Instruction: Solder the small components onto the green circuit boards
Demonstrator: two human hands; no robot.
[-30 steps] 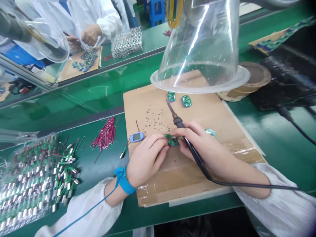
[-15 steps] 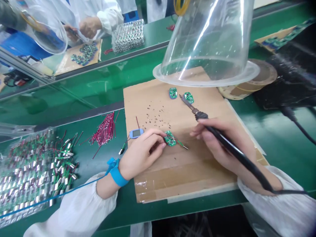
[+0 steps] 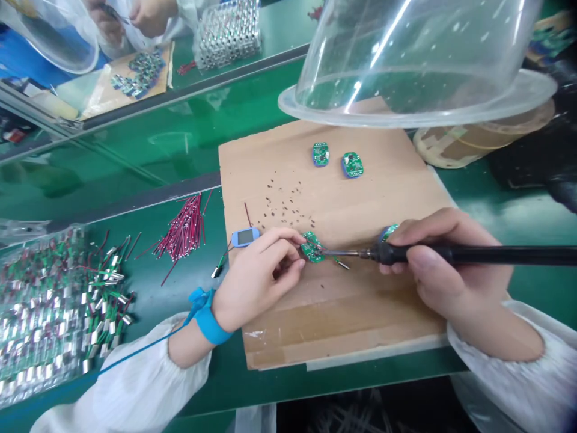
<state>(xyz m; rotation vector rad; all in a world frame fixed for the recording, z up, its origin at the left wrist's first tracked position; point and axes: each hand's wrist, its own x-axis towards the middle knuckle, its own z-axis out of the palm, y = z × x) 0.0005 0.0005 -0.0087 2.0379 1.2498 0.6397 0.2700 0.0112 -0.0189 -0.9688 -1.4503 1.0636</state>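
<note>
My left hand (image 3: 259, 273) pinches a small green circuit board (image 3: 312, 248) flat on the cardboard sheet (image 3: 324, 198). A blue wrist strap (image 3: 206, 316) with a cord sits on that wrist. My right hand (image 3: 444, 264) is closed round a black soldering iron (image 3: 451, 254), held level, its metal tip touching the right edge of the board. A thin wire with a metal end (image 3: 340, 263) lies just below the tip. Another small board (image 3: 387, 231) peeks out behind my right fingers.
Two more green boards (image 3: 321, 154) (image 3: 352, 164) lie at the cardboard's far side under a clear plastic fume hood (image 3: 415, 66). Red wires (image 3: 183, 228), a blue-framed part (image 3: 246, 236) and a heap of metal-tipped wires (image 3: 58, 300) lie left. Another person's hands (image 3: 148, 12) work far left. Tape roll (image 3: 478, 141) right.
My right hand swung the soldering iron down from pointing away to level, and its tip now meets the board. My left hand stays pinched on the board.
</note>
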